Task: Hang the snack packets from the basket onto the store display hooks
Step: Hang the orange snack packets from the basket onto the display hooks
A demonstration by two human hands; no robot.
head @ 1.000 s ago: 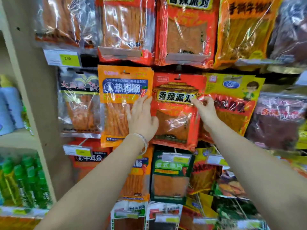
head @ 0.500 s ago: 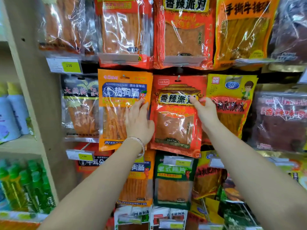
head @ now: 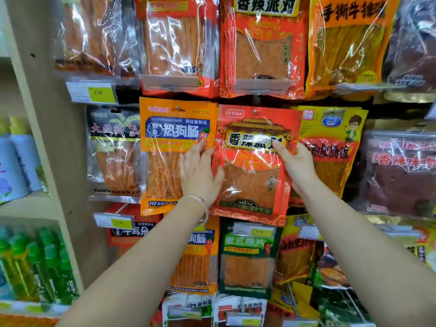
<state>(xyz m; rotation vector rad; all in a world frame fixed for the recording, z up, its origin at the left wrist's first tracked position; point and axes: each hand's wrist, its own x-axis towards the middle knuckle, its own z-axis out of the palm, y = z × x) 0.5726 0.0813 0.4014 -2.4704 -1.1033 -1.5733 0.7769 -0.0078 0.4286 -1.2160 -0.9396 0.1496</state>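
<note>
**Red snack packet (head: 252, 175).** We held it upright in the middle row, between an orange packet (head: 165, 161) and a yellow packet (head: 339, 138); long axis vertical, header uppermost. Glossy, crinkled rectangular film with a clear window. Left hand (head: 200, 173) and right hand (head: 298, 161) had fingers clamped on its side edges.

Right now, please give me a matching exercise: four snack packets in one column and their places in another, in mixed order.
1 orange packet with blue label
2 red packet
3 yellow packet
4 green packet

a below the red one
b held by the right hand
c left of the red one
d right of the red one

Pairs: 1-c, 2-b, 3-d, 4-a
</note>
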